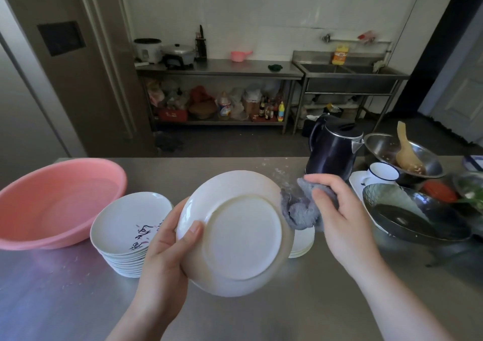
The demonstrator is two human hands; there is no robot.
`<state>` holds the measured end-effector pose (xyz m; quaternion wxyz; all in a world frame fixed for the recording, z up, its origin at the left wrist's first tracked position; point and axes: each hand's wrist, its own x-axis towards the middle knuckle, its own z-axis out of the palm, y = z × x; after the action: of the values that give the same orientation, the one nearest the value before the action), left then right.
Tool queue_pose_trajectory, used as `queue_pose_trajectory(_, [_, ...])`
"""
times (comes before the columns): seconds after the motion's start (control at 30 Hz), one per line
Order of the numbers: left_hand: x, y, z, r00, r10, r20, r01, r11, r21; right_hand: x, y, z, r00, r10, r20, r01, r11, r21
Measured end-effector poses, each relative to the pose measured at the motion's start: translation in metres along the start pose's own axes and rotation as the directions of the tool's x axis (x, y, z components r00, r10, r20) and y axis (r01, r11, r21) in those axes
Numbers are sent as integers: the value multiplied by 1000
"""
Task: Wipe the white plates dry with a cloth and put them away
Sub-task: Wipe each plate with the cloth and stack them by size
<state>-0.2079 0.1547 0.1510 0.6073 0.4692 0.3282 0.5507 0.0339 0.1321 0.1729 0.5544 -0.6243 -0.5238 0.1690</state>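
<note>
White plate (235,236), plain glazed underside with raised foot ring facing the camera, gripped at its rim by the left hand (167,246); right hand (337,207) clutches a grey cloth (300,210) against its edge.

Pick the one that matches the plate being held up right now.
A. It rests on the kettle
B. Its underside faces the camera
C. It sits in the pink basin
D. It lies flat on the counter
B: the left hand holds the white plate tilted up, its foot ring showing, while the right hand holds the grey cloth at its rim.
</note>
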Motion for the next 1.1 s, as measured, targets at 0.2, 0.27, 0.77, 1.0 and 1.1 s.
queue_pose_trajectory(0.2, [2, 3, -1, 999, -13, 49, 12, 1000, 22, -3, 4, 8, 982, 42, 182, -39, 999, -20])
queue_pose_trajectory(0.27, [4, 7, -2, 998, -10, 70, 7, 999, 41, -1, 0, 6, 968, 41, 247, -39, 999, -13])
queue_pose_trajectory(0.77, [24, 32, -5, 977, 42, 207, -134, 882, 452, -11, 4, -4, 972, -155, 177, 148, 988, 53])
queue_pose_trajectory(1.0, [15, 34, 10, 990, -141, 8, 129, 927, 351, -16, -1, 2, 837, -546, 27, 535, 809, -241])
queue_pose_trajectory(1.1, [11, 31, 21, 983, -181, 5, 172, 942, 287, -20, 4, 5, 804, -594, 16, 569, 762, -309])
